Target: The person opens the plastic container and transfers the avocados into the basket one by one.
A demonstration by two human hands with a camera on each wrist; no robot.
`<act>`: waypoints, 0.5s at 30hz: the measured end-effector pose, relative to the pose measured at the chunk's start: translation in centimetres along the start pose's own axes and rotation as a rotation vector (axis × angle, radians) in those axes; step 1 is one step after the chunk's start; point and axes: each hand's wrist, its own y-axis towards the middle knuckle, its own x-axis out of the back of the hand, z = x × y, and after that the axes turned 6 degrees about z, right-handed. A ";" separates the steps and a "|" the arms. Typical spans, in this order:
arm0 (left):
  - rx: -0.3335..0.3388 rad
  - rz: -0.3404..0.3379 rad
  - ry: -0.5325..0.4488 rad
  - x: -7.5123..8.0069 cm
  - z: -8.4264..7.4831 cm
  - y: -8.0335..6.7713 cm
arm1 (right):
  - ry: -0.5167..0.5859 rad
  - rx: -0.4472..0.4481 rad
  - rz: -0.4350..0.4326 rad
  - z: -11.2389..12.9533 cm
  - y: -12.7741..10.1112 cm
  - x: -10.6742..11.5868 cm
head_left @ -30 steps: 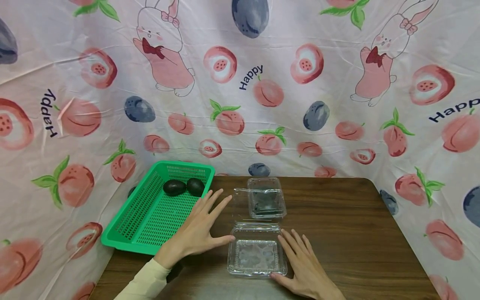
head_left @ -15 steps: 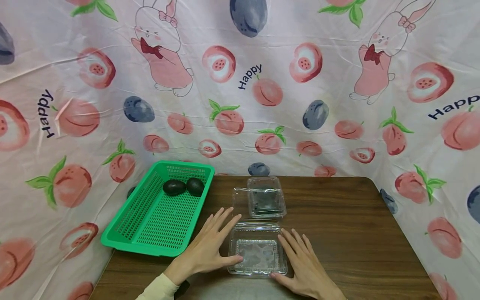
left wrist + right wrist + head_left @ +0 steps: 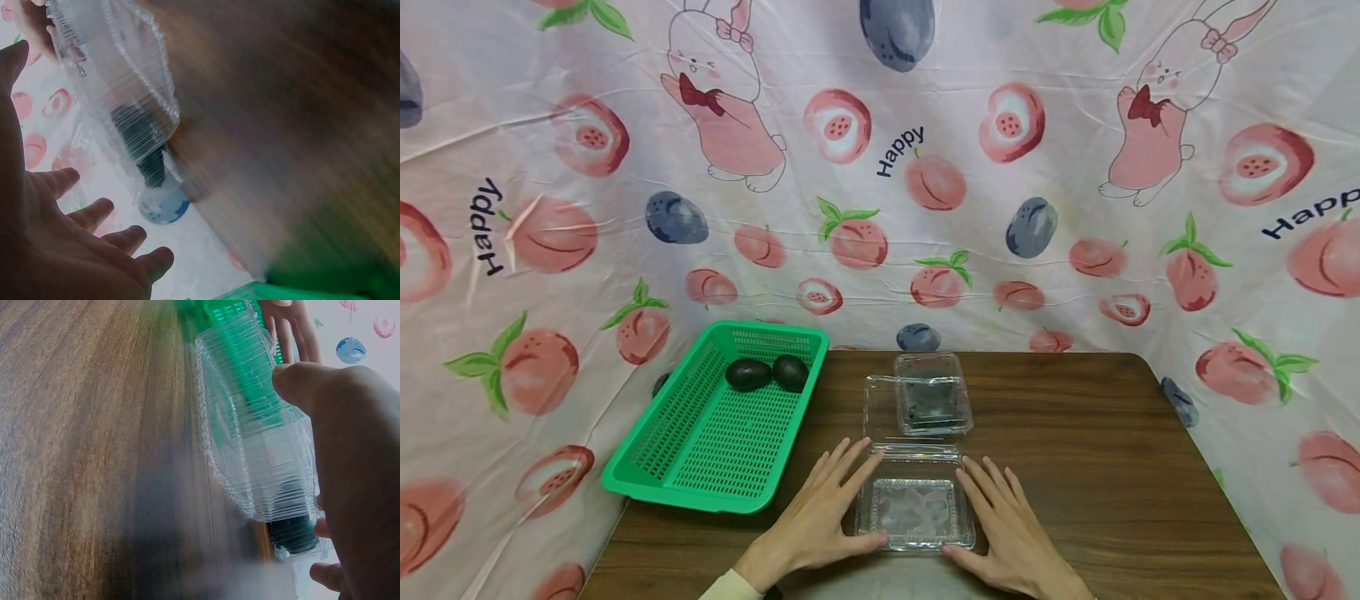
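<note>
The basket (image 3: pixel 722 454) lies along the left edge of the counter (image 3: pixel 1112 467), two avocados (image 3: pixel 748 375) in its back end. Between left fingers (image 3: pixel 860 478) and right fingers (image 3: pixel 974 493) sits one box (image 3: pixel 916 510); behind it, toward the back edge, another box (image 3: pixel 934 402).

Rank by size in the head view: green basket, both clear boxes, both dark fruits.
1. Green basket
2. Nearer clear box
3. Farther clear box
4. Left fruit and right fruit, too alike to rank

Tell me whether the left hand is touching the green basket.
Apart: the head view shows a strip of brown table between the left hand and the green basket.
</note>
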 end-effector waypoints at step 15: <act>0.024 0.040 0.019 -1.2 0.7 -0.5 | 0.009 0.011 -0.008 -0.3 -0.1 0.0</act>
